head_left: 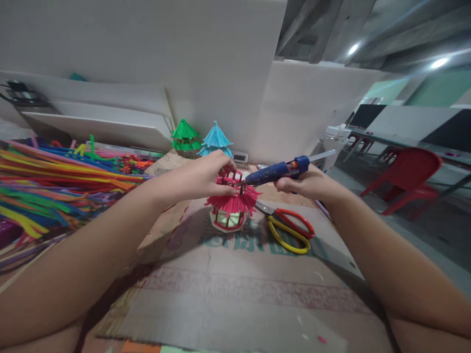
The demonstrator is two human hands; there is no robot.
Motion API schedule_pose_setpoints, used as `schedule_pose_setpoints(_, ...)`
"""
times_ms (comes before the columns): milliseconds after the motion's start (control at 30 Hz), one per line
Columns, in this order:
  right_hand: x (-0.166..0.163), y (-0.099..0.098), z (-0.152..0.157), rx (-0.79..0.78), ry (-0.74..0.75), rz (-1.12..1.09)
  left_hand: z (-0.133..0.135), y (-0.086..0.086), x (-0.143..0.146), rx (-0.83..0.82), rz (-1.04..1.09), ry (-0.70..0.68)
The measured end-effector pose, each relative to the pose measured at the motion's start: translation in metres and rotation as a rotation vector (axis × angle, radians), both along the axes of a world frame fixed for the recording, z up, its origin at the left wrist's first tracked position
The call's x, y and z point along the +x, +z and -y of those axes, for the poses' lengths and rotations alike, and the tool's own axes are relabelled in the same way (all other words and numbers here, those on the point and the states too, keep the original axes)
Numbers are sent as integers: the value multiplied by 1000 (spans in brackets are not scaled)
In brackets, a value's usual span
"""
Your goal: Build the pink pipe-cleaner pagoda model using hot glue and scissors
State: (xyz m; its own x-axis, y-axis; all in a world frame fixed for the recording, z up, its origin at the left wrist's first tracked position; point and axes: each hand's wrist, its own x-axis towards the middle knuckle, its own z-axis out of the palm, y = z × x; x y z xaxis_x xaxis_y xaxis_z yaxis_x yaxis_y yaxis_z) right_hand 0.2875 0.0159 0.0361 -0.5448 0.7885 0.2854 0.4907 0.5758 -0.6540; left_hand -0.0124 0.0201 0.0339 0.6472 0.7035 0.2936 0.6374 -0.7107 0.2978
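Observation:
A small pavilion model (231, 206) with a pink pipe-cleaner roof and brown posts stands upright on a pale base. My left hand (217, 174) has its thumb and fingers closed on the model's upper tier. In my right hand (303, 184) is a blue hot glue gun (277, 171), a clear glue stick poking out of its back. Its nozzle points left, at the brown posts above the pink roof; whether it touches them I cannot tell. Scissors (289, 230) with one red and one yellow handle lie just right of the model.
Flat cardboard (221, 294) covers the table in front of me. Bundles of coloured pipe cleaners (55, 181) fill the left side. Behind the model stand a green-roofed pavilion (185, 135) and a blue-roofed pavilion (216, 137). A red chair (408, 171) is off to the right.

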Motion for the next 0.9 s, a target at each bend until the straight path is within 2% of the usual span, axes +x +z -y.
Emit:
schedule_pose_setpoints(133,9,-2,-5,-31,32,-13,0,1,0,-12,9,4)
schedule_pose_setpoints(333,28,-11,-16,-109,-45,-28,2,2,1,5,-8,17)
schedule_pose_setpoints(467,34,-15,-23,-84,-65,-16,3,3,1,11,-24,22)
schedule_pose_setpoints(600,34,-16,-26,-56,-58,2,1,2,0,3,-13,5)
schedule_pose_setpoints(900,22,-13,-18,-60,-174,18,0,1,0,-11,-16,0)
